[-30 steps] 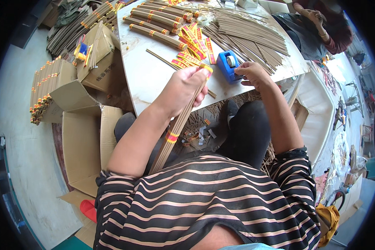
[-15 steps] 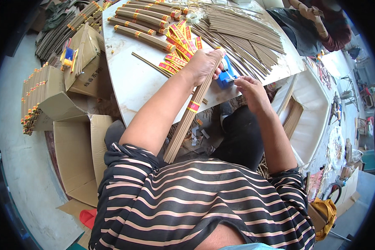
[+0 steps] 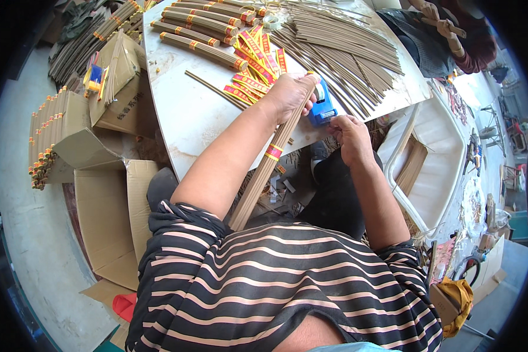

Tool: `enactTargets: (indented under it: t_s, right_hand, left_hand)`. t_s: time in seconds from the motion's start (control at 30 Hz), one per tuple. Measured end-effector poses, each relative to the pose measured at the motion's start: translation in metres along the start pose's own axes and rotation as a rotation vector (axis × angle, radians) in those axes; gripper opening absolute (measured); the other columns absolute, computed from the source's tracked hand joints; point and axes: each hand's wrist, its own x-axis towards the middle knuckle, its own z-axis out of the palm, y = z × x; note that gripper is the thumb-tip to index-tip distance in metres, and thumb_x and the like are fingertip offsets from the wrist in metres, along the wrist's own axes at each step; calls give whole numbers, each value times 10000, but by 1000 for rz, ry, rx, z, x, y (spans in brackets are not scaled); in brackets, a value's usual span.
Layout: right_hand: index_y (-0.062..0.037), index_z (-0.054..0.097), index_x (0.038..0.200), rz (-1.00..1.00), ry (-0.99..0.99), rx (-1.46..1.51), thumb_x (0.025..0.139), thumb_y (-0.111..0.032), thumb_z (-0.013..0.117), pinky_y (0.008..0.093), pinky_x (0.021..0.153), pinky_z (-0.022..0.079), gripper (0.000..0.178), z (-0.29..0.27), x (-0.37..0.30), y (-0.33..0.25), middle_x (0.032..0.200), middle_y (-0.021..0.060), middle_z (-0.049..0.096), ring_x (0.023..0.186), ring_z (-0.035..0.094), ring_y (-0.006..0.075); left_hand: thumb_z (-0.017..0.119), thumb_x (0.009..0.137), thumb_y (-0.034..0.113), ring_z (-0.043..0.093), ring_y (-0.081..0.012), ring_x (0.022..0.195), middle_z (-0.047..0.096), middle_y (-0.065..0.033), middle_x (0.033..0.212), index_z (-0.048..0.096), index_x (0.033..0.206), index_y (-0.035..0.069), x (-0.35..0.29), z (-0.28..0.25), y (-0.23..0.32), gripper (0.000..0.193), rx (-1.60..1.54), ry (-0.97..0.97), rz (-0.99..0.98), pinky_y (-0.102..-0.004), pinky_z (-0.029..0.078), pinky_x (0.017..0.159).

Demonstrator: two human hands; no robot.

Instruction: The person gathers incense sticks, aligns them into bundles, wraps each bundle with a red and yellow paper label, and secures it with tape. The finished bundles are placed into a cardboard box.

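Observation:
My left hand (image 3: 288, 98) is closed around the top of a slanting bundle of incense sticks (image 3: 253, 190). A red and yellow paper band (image 3: 274, 152) circles the bundle near its middle, and its lower end reaches my lap. Just right of the bundle's top, a blue tape dispenser (image 3: 321, 114) stands at the table edge. My right hand (image 3: 352, 138) is at the dispenser's near end, thumb and fingers pinched together; what they hold is too small to make out. Beyond my left hand lies a loose pile of red and yellow paper labels (image 3: 255, 58).
Banded incense bundles (image 3: 199, 50) and loose sticks (image 3: 346, 47) cover the table's far part. An open cardboard box (image 3: 102, 217) stands at left. At right is a white tub (image 3: 443, 176) containing brown sticks. A co-worker's hands (image 3: 443, 26) hold sticks at top right.
My right hand has drawn slightly down and its fingers have curled in. The bundle and my left hand have barely shifted. The co-worker's hands now show a bundle of sticks.

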Motion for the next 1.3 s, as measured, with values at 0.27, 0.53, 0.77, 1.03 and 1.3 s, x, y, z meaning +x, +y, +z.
enactTargets:
  t_s: [0.27, 0.53, 0.77, 1.03, 1.3]
  right_hand:
    - [-2, 561, 736, -30, 7, 97, 744, -89, 587, 246, 650, 395, 91, 4, 0, 6, 717, 40, 538, 677, 503, 137]
    - [11, 561, 776, -7, -1, -23, 762, -91, 579, 269, 669, 429, 104, -1, 6, 7, 755, 65, 552, 682, 518, 159]
    - [-30, 561, 750, 87, -65, 106, 789, -119, 567, 263, 642, 445, 98, 3, -26, -27, 705, 47, 577, 649, 538, 122]
    - [-47, 581, 844, -332, -525, -43, 868, -190, 588, 228, 753, 419, 145, 20, -78, -84, 848, 47, 589, 796, 532, 96]
    - [-32, 580, 801, -773, -604, -185, 840, -137, 633, 231, 759, 371, 124, 60, -118, -126, 822, 7, 521, 837, 451, 105]
  left_hand:
    - [536, 906, 244, 481, -75, 475, 514, -32, 645, 547, 874, 50, -2, 0, 1, 197, -46, 3, -26, -191, 403, 384]
    - [524, 911, 241, 475, -74, 475, 508, -29, 647, 531, 900, 51, -2, -1, 1, 190, -34, -1, -23, -190, 403, 384]
    - [564, 885, 256, 468, -82, 476, 501, -40, 636, 520, 850, 36, -15, -2, 6, 226, -127, -22, 26, -206, 395, 391]
    - [553, 896, 222, 510, -60, 479, 539, -30, 650, 519, 872, 53, -90, -6, 67, 174, -107, -172, 302, -179, 427, 408]
    - [562, 892, 223, 470, -8, 468, 533, 23, 658, 545, 961, 41, -173, 13, 134, 196, 438, -44, 564, -137, 377, 396]
